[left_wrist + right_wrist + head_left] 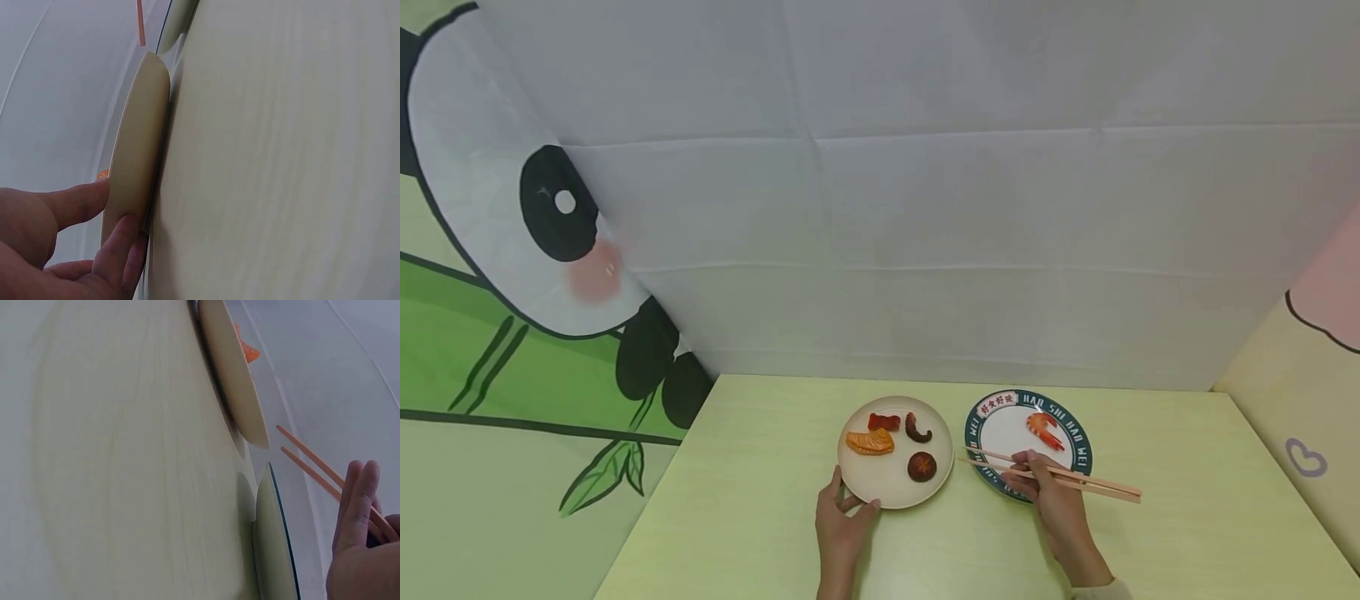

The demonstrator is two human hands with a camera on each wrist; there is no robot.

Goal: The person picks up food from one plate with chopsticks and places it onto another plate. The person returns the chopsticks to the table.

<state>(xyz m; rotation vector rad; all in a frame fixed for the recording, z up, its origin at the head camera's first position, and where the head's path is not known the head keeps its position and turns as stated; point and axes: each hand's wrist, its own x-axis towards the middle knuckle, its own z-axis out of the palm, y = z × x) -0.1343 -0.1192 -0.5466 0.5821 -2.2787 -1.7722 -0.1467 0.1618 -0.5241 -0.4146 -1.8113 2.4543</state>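
My left hand [842, 529] holds the near left edge of a cream plate [887, 492], its thumb and fingers spread along the rim. On that plate lie a red meat piece [883, 422], an orange fillet piece [870, 442], a dark curled piece [917, 428] and a brown mushroom cap [922, 467]. A pair of wooden chopsticks [1093, 485] is gripped in my right hand [1051, 497], above a blue-rimmed plate [1081, 433]. The chopstick tips point left, slightly apart with nothing between them, near the gap between the plates. A shrimp [1045, 431] lies on the blue-rimmed plate.
Both plates rest side by side on a pale yellow-green table [1180, 467]. A white cloth backdrop [925, 208] rises behind the table's far edge. Printed cartoon panels stand at the left and right.
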